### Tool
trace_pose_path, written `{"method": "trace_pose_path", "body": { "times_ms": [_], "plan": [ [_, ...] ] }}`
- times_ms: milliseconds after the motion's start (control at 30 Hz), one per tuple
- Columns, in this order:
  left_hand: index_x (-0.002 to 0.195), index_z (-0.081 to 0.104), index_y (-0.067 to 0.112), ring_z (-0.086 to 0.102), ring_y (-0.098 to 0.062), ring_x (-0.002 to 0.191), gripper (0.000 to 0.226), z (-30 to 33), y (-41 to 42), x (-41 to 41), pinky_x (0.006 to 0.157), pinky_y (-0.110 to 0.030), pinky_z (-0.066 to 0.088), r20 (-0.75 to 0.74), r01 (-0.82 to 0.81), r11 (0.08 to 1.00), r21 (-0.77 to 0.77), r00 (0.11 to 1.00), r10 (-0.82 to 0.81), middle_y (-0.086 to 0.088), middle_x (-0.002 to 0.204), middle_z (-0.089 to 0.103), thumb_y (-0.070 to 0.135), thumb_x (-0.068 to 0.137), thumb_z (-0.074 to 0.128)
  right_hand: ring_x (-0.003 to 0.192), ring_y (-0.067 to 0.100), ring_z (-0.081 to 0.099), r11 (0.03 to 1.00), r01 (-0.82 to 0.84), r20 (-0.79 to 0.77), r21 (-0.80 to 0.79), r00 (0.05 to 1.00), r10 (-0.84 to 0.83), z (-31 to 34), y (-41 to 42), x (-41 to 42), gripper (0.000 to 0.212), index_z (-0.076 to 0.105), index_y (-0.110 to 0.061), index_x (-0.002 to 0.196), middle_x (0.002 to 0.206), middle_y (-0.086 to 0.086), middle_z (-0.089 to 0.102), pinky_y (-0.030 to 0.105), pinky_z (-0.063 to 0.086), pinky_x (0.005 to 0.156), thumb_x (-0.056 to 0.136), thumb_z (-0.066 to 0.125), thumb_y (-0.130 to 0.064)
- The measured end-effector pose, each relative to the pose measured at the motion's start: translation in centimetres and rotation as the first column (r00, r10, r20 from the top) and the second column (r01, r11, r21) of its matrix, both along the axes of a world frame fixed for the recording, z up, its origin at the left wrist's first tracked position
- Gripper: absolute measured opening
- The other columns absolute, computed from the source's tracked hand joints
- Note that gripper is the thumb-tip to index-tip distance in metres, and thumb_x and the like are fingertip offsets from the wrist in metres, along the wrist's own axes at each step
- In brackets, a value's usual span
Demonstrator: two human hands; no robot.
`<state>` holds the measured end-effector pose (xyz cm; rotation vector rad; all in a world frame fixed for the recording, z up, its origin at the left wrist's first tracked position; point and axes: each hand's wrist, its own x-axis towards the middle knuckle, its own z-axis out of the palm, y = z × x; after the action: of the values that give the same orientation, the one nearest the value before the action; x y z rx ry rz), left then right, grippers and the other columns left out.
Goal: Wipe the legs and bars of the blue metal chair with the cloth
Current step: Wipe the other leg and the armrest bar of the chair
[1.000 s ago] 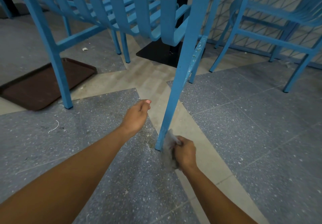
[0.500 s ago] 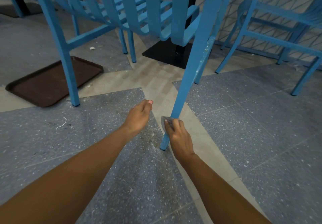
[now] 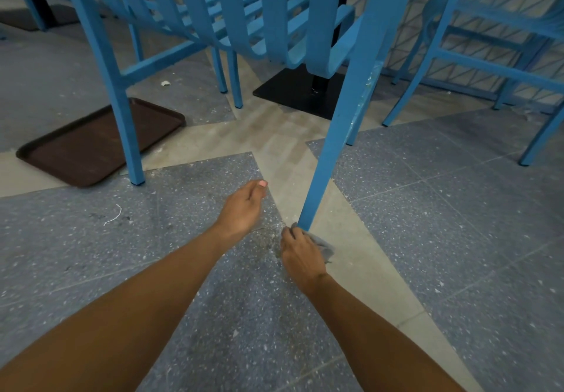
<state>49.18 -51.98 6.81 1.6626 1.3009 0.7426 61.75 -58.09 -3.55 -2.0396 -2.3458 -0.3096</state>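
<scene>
Cloth (image 3: 324, 245), grey & crumpled, sits bunched in the right hand (image 3: 300, 251) at the very foot of the near chair leg (image 3: 331, 147), right where the leg meets the floor (image 3: 427, 239). Right fingers (image 3: 290, 233) are curled round the cloth and press it against the leg's base; a flap of fabric sticks out to the right of the knuckles. Left hand (image 3: 242, 208) hovers just beside, a bit fwd of the right, fingers loosely curled w/ nothing in them, not touching the leg.

Blue metal chair (image 3: 274, 25) stands over the hands, slatted seat above, other legs & a side bar further back. Brown tray (image 3: 91, 144) lies on the floor behind the chair's left front leg; black post base (image 3: 293, 92) under the seat area; more blue chairs off to the right.

Handling, as a judgement: cloth is soft, light, limp, so it needs wrapping round the leg w/ fingers & thumb, else it'll slip off the narrow painted face. Leg is stiff & smooth w/ chipped paint spots higher up, probably needs firmer rubbing there. Chair looks light enough to shift under a hard push; free left hand could steady the leg higher up. Bars & remaining legs look not yet done.
</scene>
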Motion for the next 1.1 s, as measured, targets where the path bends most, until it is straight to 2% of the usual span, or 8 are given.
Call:
{"method": "trace_pose_path", "body": {
  "times_ms": [167,433,567,667,733,800,967,1100],
  "plan": [
    [0.130,0.050,0.015,0.054,-0.027,0.116,0.042,-0.3,0.1,-0.7,0.104,-0.039,0.038,-0.006,0.005,1.000,-0.022,1.000,-0.005,-0.010,0.128,0.057,0.034,0.100,0.028,0.115,0.032,0.048,0.983,-0.075,0.120,-0.166,0.988,0.095,-1.0,0.2,0.3,0.029,0.055,0.005,0.118,0.118,0.019,0.057,0.040,0.040,0.103,0.093,0.046,-0.007],
    [0.130,0.050,0.014,0.054,-0.027,0.116,0.041,-0.3,0.1,-0.6,0.104,-0.040,0.038,-0.010,0.014,1.000,-0.017,1.000,-0.014,-0.009,0.126,0.057,0.034,0.100,0.029,0.116,0.029,0.040,0.964,-0.109,0.019,-0.244,0.993,0.117,0.1,-1.5,1.2,0.031,0.054,0.000,0.121,0.123,0.013,0.052,0.037,0.036,0.098,0.096,0.038,-0.008],
    [0.130,0.049,0.015,0.055,-0.026,0.113,0.041,-0.7,0.2,-0.1,0.102,-0.036,0.038,-0.030,0.033,0.999,-0.026,0.999,-0.034,-0.008,0.124,0.057,0.034,0.100,0.028,0.106,0.022,0.047,0.997,0.051,-0.350,-0.054,0.934,-0.067,-2.0,-3.9,2.3,0.021,0.067,-0.007,0.106,0.107,0.005,0.063,0.032,0.049,0.086,0.087,0.059,-0.012],
    [0.131,0.049,0.014,0.054,-0.026,0.115,0.042,-1.0,0.2,0.2,0.104,-0.037,0.038,-0.033,0.040,0.999,-0.027,0.999,-0.040,-0.008,0.126,0.057,0.033,0.100,0.028,0.092,0.017,0.051,0.931,0.365,-0.673,0.027,0.695,-0.253,-1.8,-5.3,2.7,0.017,0.070,-0.013,0.097,0.098,-0.001,0.065,0.015,0.034,0.073,0.083,0.062,-0.006],
    [0.131,0.049,0.014,0.054,-0.026,0.114,0.042,-1.2,0.2,0.5,0.104,-0.039,0.038,-0.025,0.038,0.999,-0.034,0.999,-0.039,-0.008,0.125,0.058,0.034,0.100,0.029,0.090,0.021,0.054,0.886,0.443,-0.739,0.136,0.641,-0.207,-1.4,-5.4,2.8,0.023,0.071,-0.014,0.096,0.098,0.000,0.065,0.011,0.032,0.074,0.082,0.057,-0.001],
    [0.130,0.050,0.014,0.055,-0.027,0.113,0.041,-1.3,0.1,0.7,0.103,-0.039,0.039,-0.028,0.038,0.999,-0.038,0.999,-0.039,-0.008,0.123,0.058,0.034,0.100,0.029,0.096,0.017,0.049,0.892,0.362,-0.645,0.272,0.756,-0.110,-0.9,-5.2,2.6,0.030,0.069,-0.012,0.104,0.108,0.003,0.062,0.014,0.035,0.082,0.082,0.051,-0.003],
    [0.130,0.050,0.014,0.054,-0.026,0.115,0.040,-1.5,0.2,0.9,0.104,-0.037,0.038,-0.028,0.037,0.998,-0.041,0.999,-0.038,-0.008,0.126,0.057,0.032,0.100,0.030,0.100,0.011,0.051,0.993,0.035,-0.444,0.110,0.896,0.018,-0.2,-3.4,2.9,0.024,0.050,-0.021,0.116,0.113,-0.002,0.049,0.030,0.041,0.082,0.099,0.038,-0.031],
    [0.131,0.049,0.015,0.053,-0.026,0.117,0.040,-1.6,0.2,0.7,0.105,-0.037,0.038,-0.023,0.035,0.999,-0.042,0.999,-0.036,-0.008,0.128,0.056,0.032,0.100,0.029,0.110,0.032,0.046,0.994,0.062,-0.333,-0.092,0.939,-0.089,-1.4,-2.7,2.6,0.036,0.052,-0.009,0.127,0.122,0.016,0.046,0.038,0.043,0.084,0.092,0.046,-0.006]
  ]
}}
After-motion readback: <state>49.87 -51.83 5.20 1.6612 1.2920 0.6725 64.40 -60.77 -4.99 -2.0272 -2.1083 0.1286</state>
